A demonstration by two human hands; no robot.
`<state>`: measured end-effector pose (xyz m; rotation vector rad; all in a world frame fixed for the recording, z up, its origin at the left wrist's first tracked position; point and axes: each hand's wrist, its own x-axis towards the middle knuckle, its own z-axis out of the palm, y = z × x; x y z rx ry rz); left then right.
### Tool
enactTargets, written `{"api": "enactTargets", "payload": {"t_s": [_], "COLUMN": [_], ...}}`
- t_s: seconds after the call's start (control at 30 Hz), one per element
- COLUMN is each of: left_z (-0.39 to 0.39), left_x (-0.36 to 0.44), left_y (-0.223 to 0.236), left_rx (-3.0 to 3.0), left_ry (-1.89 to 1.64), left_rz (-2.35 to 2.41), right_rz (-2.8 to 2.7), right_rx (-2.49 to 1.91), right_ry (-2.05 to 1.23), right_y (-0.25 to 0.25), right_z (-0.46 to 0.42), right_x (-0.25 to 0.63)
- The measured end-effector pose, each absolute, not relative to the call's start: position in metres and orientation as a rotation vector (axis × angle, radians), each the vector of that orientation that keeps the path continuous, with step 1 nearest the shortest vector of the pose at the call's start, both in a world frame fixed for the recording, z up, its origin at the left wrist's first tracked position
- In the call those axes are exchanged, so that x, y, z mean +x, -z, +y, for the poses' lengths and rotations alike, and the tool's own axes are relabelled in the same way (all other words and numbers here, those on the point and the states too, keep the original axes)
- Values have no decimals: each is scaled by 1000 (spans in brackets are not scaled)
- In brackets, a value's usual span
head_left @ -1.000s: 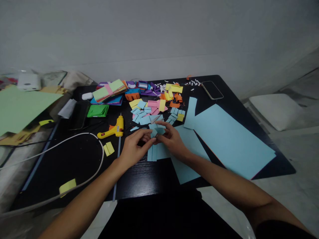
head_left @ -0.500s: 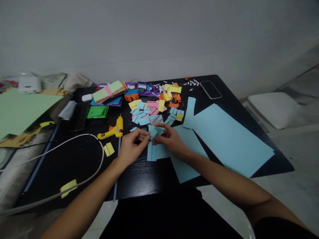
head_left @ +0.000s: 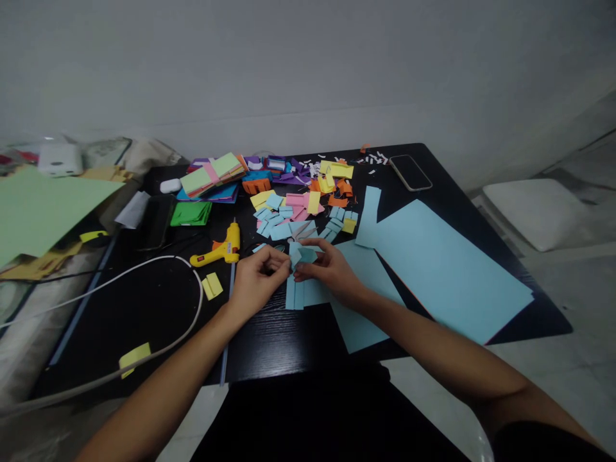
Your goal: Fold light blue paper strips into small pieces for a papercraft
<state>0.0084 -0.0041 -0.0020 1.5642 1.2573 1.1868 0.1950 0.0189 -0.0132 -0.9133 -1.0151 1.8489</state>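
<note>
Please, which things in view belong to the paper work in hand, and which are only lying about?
Probably belonging:
folded blue paper, between both hands
large blue sheets
scissors
glue gun, perhaps

Apparently just lying about:
phone at far right
small white case
white cable

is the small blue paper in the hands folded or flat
Folded: the small blue paper shows panels meeting at an angle, held between the fingertips of the left hand and right hand.
</note>
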Motion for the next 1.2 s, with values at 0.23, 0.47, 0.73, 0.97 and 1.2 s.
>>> {"api": "enactTargets", "payload": {"t_s": [0.23, 0.47, 0.73, 0.97, 1.2], "left_z": [-3, -2, -2, -7, -7], "left_x": [8, 6, 9, 8, 13], "left_y": [8, 5, 5, 4, 7], "left_rx": [1513, 1564, 1559, 1841, 1840], "left_ry": [-1278, -1203, -1276, -1157, -1202], "left_rz": [1226, 1193, 1175, 1242, 1319], "right_rz": [-1025, -1046, -1054, -1067, -1099], "right_rx": [-913, -930, -916, -939, -914], "right_ry": [-1871, -1881, -1854, -1774, -1661], "right_y": [8, 8, 11, 15, 20], "right_z": [17, 18, 18, 17, 16], "right_x": [195, 196, 195, 193, 190]}}
